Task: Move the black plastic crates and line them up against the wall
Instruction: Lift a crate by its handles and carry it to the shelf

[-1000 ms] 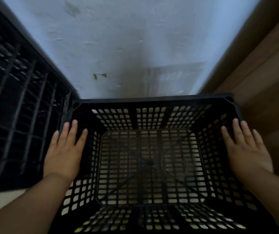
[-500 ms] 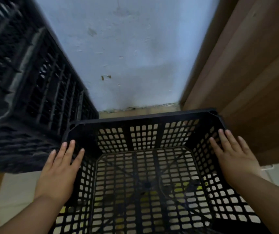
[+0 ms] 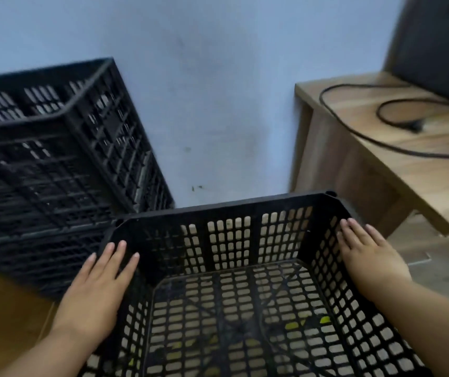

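You are laying your left hand [image 3: 95, 292] flat, fingers spread, on the open crate's [image 3: 228, 210] left rim; your right hand [image 3: 367, 254] is lying flat on its right rim; neither is gripping; the crate is sitting near the wall [image 3: 218, 104], beside the stacked crates [image 3: 54, 164].

Floor and wooden table by the wall

A stack of black crates [image 3: 54, 164] is seen on the floor [image 3: 5, 308] at ten o'clock, an open crate [image 3: 228, 240] at six. A black cable [image 3: 397, 118] is looped on the wooden table [image 3: 381, 170] at two o'clock.
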A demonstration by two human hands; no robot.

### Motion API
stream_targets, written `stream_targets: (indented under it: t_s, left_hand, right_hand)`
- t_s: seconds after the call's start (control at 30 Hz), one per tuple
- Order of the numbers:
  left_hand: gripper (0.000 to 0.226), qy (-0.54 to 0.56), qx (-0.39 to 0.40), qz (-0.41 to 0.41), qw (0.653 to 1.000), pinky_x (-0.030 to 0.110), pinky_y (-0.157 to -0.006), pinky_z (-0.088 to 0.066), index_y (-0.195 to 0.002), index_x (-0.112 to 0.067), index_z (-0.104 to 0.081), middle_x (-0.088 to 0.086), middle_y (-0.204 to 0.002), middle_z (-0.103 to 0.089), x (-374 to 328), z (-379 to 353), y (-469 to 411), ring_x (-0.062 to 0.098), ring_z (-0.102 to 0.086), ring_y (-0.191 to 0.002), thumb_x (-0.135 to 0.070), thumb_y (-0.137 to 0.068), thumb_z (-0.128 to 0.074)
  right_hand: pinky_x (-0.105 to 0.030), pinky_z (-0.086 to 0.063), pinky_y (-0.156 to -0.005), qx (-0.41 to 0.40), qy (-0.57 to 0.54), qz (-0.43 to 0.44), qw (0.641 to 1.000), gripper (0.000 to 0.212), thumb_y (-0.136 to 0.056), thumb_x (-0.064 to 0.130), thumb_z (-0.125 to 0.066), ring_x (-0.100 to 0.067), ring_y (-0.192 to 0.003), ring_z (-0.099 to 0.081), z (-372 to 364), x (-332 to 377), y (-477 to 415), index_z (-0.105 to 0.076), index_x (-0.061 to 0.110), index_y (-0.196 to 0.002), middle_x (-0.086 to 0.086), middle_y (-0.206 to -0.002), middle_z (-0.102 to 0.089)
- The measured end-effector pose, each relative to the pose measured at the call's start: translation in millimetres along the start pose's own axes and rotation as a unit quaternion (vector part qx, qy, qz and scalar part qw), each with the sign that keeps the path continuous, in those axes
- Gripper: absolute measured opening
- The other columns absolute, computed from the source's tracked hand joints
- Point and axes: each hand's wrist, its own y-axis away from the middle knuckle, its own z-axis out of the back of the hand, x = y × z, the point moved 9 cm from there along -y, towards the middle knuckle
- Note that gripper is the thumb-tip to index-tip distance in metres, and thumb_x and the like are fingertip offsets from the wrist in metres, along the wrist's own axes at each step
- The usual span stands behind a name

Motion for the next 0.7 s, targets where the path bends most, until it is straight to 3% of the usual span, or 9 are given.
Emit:
stream_targets:
  t_s: [0.07, 0.1, 0.13, 0.2, 0.4, 0.53, 0.7]
  left_hand:
    - [0.087, 0.012, 0.0, -0.014, 1.0, 0.037, -0.118, 0.006, -0.137, -0.027, 0.027, 0.0, -0.142, 0.035, 10, 36, 21, 0.015, 0.03, -0.133, 0.001, -0.087, -0.038]
    - [0.087, 0.017, -0.004, -0.021, 1.0, 0.036, -0.117, 0.006, -0.134, -0.028, 0.029, 0.0, -0.146, 0.033, 15, 55, 31, 0.013, 0.031, -0.13, 0.002, -0.087, -0.037]
    - [0.087, 0.018, -0.008, -0.027, 0.999, 0.035, -0.117, 0.006, -0.132, -0.03, 0.03, 0.001, -0.149, 0.031, 20, 76, 40, 0.01, 0.031, -0.128, 0.004, -0.086, -0.036]
    - [0.088, 0.016, -0.007, -0.032, 0.999, 0.035, -0.117, 0.005, -0.136, -0.034, 0.026, 0.0, -0.152, 0.028, 30, 117, 59, 0.009, 0.03, -0.129, 0.005, -0.087, -0.036]
    - [0.084, 0.004, -0.01, -0.03, 0.999, 0.035, -0.117, 0.006, -0.141, -0.038, 0.019, -0.013, -0.146, 0.029, 70, 231, 102, 0.01, 0.023, -0.138, -0.024, -0.091, -0.047]
    - [0.088, -0.012, -0.083, 0.006, 0.996, 0.033, -0.115, 0.005, -0.142, -0.035, 0.017, -0.001, -0.154, 0.023, 106, 312, 116, 0.003, 0.025, -0.126, -0.007, -0.083, -0.042]
    - [0.096, -0.041, -0.184, 0.044, 0.981, 0.034, -0.115, 0.008, -0.142, -0.033, 0.02, -0.001, -0.152, 0.026, 148, 408, 124, 0.012, 0.027, -0.136, 0.005, -0.077, -0.041]
  right_hand:
    - [-0.033, 0.049, -0.068, -0.018, -0.011, -0.001, 1.0, 0.058, -0.098, 0.019, -0.021, -0.022, -0.144, 0.019, 34, -17, 19, 0.007, 0.007, -0.148, -0.009, -0.155, 0.021]
    - [-0.037, 0.046, -0.084, -0.031, -0.015, 0.0, 0.999, 0.057, -0.098, 0.019, -0.02, -0.022, -0.145, 0.018, 52, -25, 29, 0.005, 0.007, -0.149, -0.007, -0.154, 0.022]
    - [-0.039, 0.034, -0.102, -0.04, -0.014, 0.0, 0.999, 0.056, -0.099, 0.019, -0.019, -0.022, -0.145, 0.017, 71, -35, 38, 0.003, 0.007, -0.149, -0.006, -0.153, 0.022]
    - [-0.039, 0.01, -0.117, -0.057, -0.01, 0.004, 0.998, 0.054, -0.099, 0.019, -0.018, -0.022, -0.146, 0.015, 112, -54, 58, 0.0, 0.006, -0.148, -0.009, -0.157, 0.013]
    - [-0.038, 0.002, -0.118, -0.108, 0.005, 0.003, 0.994, 0.053, -0.099, 0.027, -0.027, -0.021, -0.147, 0.007, 237, -113, 99, -0.018, 0.009, -0.148, -0.009, -0.16, 0.0]
    - [-0.037, -0.003, -0.118, -0.148, 0.005, 0.001, 0.989, 0.05, -0.097, 0.017, -0.029, -0.019, -0.147, 0.004, 315, -154, 110, -0.025, 0.008, -0.147, -0.008, -0.16, 0.0]
    - [-0.037, -0.005, -0.119, -0.188, 0.013, -0.022, 0.982, 0.051, -0.096, 0.012, -0.034, -0.017, -0.147, 0.008, 408, -204, 115, -0.027, 0.011, -0.146, -0.006, -0.16, 0.005]
